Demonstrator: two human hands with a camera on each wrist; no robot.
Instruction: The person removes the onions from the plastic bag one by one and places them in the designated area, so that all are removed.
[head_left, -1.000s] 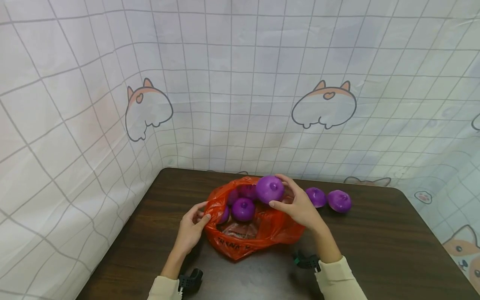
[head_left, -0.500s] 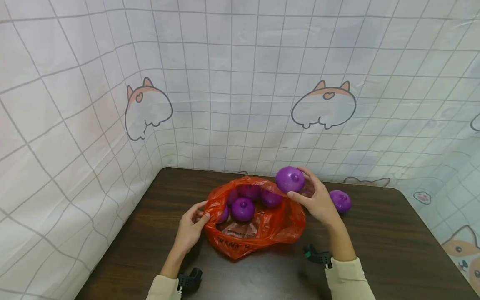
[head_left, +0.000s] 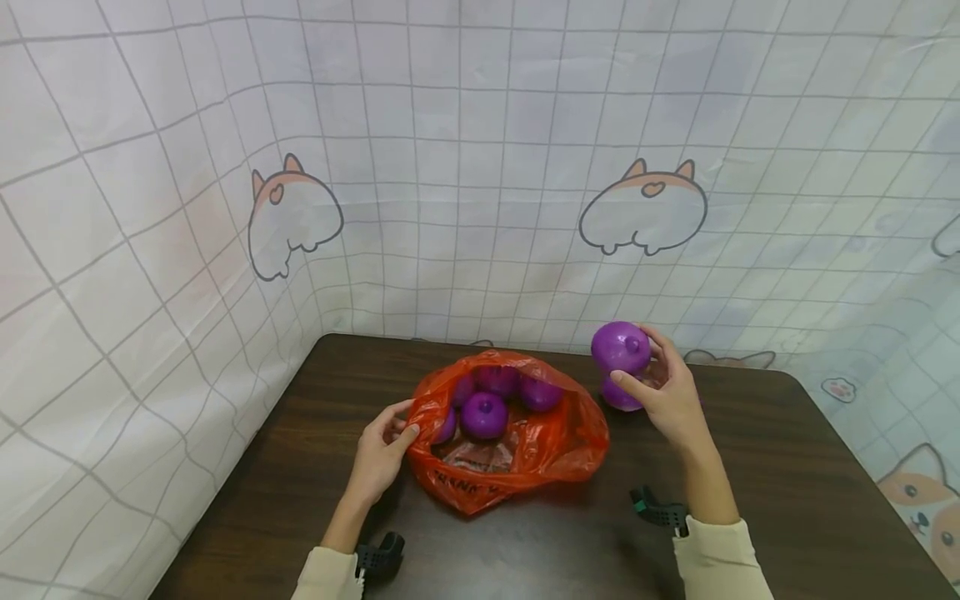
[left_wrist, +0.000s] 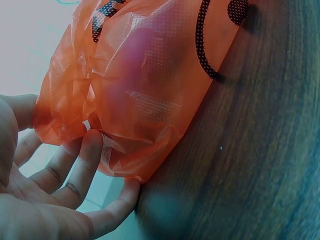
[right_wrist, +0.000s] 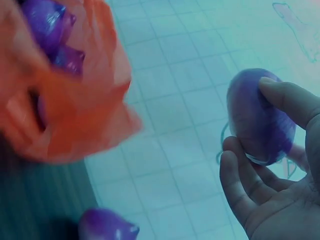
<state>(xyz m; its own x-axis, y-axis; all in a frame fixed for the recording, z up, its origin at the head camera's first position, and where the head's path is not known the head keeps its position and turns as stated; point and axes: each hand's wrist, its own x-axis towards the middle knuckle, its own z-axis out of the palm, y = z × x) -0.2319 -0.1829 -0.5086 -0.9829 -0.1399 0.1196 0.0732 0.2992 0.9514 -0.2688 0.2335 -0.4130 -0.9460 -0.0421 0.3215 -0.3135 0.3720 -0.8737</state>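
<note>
My left hand [head_left: 381, 454] pinches the left rim of a red plastic bag [head_left: 573, 458] that lies with its mouth open. In the left wrist view, thumb and fingers grip the crumpled edge of the bag [left_wrist: 155, 95]. Several purple balls, each with a small knob, sit inside; one ball [head_left: 484, 416] shows whole near the middle. My right hand [head_left: 675, 404] holds another knobbed purple ball [head_left: 620, 346] up to the right of the bag. In the right wrist view, thumb and fingertips clasp this ball [right_wrist: 260, 117] from both sides.
Below the held ball, a purple ball [head_left: 621, 395] rests on the dark wooden table [head_left: 757, 467]. Another spot on the table there is mostly hidden behind my right hand. A white gridded cloth [head_left: 480, 275] with dog drawings hangs along the table's back and sides.
My right hand has carried the purple ball up and rightward, from over the bag's mouth to beyond its right side. The left hand keeps its grip on the bag's rim.
</note>
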